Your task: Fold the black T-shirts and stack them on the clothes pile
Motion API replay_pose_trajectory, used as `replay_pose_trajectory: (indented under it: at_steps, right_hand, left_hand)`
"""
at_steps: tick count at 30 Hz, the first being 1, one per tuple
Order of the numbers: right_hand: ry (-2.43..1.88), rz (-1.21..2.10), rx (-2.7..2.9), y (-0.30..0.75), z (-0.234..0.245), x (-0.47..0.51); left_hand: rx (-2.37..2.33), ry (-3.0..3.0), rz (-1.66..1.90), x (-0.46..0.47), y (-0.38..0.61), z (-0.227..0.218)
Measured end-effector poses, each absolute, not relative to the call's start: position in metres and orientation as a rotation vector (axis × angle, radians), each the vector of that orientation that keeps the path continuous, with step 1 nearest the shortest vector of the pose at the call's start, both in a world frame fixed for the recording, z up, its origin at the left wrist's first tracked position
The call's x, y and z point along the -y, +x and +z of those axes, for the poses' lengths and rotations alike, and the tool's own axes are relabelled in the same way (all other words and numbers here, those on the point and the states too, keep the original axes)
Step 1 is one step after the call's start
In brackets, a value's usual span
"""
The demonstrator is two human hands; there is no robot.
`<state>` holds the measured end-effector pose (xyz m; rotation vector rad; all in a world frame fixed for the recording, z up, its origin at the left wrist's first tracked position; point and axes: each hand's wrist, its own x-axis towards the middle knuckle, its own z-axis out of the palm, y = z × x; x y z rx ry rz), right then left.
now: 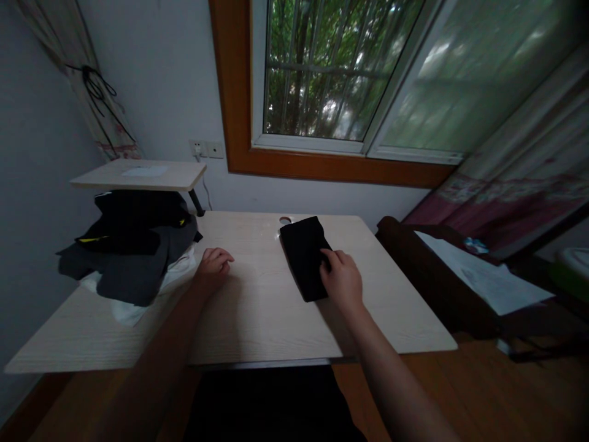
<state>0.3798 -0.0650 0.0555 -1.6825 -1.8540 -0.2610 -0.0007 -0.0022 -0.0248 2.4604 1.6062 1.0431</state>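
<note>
Your right hand (pixel 343 279) presses flat on the folded black cloth (pixel 304 255), apparently finishing a fold; your left hand (pixel 214 263) rests loosely curled, holding nothing, on the pale wooden worktop (pixel 257 313). Next, reach for the dark clothes pile (pixel 133 245).

1. Hands: two. Left hand (pixel 213 263) lies on the table, fingers loosely curled; right hand (pixel 343 279) lies on the black cloth.
2. Folded black cloth (pixel 304 255): one, lying flat.
3. Table (pixel 257 313): one, light wood top.
4. Round hole (pixel 285 220) in the tabletop: one, at the far edge.
5. Pile of dark clothes (pixel 131 242): one pile; number of garments in it cannot be told.
6. White fabric (pixel 124 310) under the pile: one piece visible.
7. Raised shelf (pixel 138 175) above the pile: one.
8. Wall sockets (pixel 206 148): two plates side by side.
9. Windows (pixel 331 67): one.
10. Paper sheets (pixel 488 279) at right: count unclear.
</note>
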Motion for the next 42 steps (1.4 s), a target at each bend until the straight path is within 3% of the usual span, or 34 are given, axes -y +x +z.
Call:
replay_pose_trajectory:
  at_steps: [12, 18, 26, 36, 42]
  right_hand:
    - [-0.587, 0.497, 2.464, 0.273, 0.065, 0.107]
    - [-0.996, 0.297, 2.325, 0.306, 0.056, 0.088]
    - [-1.769, -0.154, 2.169, 0.353, 0.026, 0.073]
    - [-1.575, 0.160, 1.817, 0.380, 0.018, 0.049]
    - [-1.483, -0.016, 1.409, 0.433, 0.048, 0.038]
  left_hand:
    - [-1.653, 2.331, 1.172, -0.001, -0.003, -0.028]
    - [-1.692, 2.317, 1.221, -0.001, -0.002, -0.028]
    - [-1.350, 2.495, 0.795, 0.019, 0.021, -0.013]
    - [-1.370, 2.344, 0.706, 0.028, 0.041, -0.006]
    - [-1.445, 2.348, 0.918, 0.017, 0.028, -0.011]
